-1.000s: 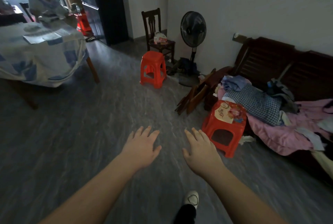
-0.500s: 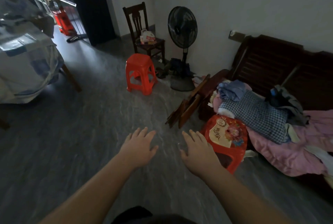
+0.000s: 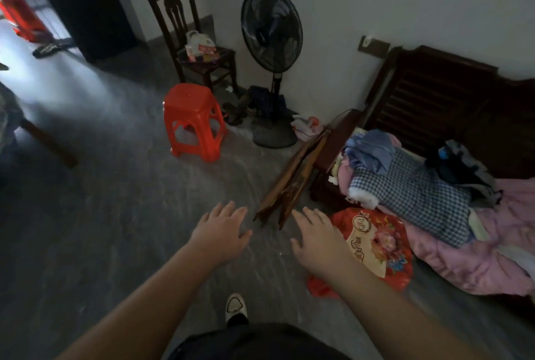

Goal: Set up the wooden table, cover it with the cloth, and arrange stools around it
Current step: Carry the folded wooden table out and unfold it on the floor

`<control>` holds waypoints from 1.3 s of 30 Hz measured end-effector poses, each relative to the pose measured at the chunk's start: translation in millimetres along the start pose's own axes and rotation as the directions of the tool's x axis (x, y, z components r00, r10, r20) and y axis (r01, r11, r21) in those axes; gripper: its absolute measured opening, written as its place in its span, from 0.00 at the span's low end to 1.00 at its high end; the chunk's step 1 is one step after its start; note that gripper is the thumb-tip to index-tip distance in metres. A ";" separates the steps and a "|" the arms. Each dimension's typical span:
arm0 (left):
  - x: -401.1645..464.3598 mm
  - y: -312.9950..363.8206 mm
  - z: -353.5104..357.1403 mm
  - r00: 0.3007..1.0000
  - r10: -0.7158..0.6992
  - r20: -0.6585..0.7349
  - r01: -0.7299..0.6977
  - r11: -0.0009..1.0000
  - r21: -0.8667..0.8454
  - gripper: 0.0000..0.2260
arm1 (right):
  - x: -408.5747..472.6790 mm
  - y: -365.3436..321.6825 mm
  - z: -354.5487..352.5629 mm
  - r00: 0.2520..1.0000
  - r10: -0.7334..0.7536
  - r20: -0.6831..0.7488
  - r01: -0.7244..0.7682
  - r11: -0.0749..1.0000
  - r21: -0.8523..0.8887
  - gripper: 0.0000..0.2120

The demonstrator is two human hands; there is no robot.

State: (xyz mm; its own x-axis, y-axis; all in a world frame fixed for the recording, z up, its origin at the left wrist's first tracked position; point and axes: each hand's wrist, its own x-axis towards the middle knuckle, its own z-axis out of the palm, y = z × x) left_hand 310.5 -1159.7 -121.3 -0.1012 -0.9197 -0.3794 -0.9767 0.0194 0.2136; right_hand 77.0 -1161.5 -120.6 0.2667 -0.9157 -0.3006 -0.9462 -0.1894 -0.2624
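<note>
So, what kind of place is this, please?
Most likely a living room in a home: a dark wooden bench sofa piled with clothes, a black standing fan by the wall, and a red plastic stool on the tiled floor.

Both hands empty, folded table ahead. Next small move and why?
Probably reach both hands forward and take hold of the folded wooden table that leans against the sofa's end. The left hand and right hand are open, empty and just short of its near lower edge, and nothing is set up yet.
</note>
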 end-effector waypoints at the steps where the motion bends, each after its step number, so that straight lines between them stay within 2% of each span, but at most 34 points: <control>1: 18.5 -5.4 -8.6 1.000 0.019 -0.008 -0.019 1.000 -0.001 0.29 | 16.7 -1.2 -5.7 1.000 0.014 0.000 -0.014 1.000 0.015 0.33; 4: 77.1 -16.6 -30.0 0.996 0.081 -0.024 -0.080 0.996 0.028 0.29 | 63.1 2.9 -19.5 0.997 0.079 -0.022 -0.077 0.995 0.060 0.32; 13: 220.2 1.7 -52.1 0.977 0.176 0.121 -0.180 0.983 0.028 0.29 | 168.0 59.2 -38.9 0.975 0.220 0.041 -0.223 0.966 0.127 0.32; 23: 384.7 62.2 -66.1 0.954 0.216 0.205 -0.247 0.960 0.135 0.28 | 317.1 167.3 -61.6 0.972 0.205 0.115 -0.220 0.965 0.141 0.32; 28: 454.3 83.4 -50.6 0.931 0.192 0.312 -0.228 0.970 0.083 0.27 | 380.8 211.6 -43.4 0.949 0.253 0.189 -0.299 0.912 0.280 0.30; 33: 526.2 89.5 -1.6 0.896 0.174 0.410 -0.135 0.983 -0.123 0.27 | 438.2 242.7 3.7 0.883 0.389 0.262 -0.468 0.691 0.552 0.28; 36: 571.6 97.4 37.6 0.877 0.103 0.469 0.046 0.954 -0.296 0.26 | 473.3 262.4 40.9 0.818 0.490 0.301 -0.560 0.558 0.613 0.29; 39: 608.1 108.8 80.1 0.861 0.012 0.508 0.235 0.877 -0.418 0.27 | 504.7 276.5 75.0 0.772 0.562 0.295 -0.595 0.479 0.645 0.28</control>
State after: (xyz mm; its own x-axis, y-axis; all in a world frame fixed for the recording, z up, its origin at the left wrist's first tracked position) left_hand 127.5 -1685.4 -400.9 -0.1952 -0.5922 -0.7818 -0.8016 -0.3630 0.4750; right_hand -36.2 -1649.5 -413.6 -0.2718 -0.7091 -0.6506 -0.4934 0.6831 -0.5384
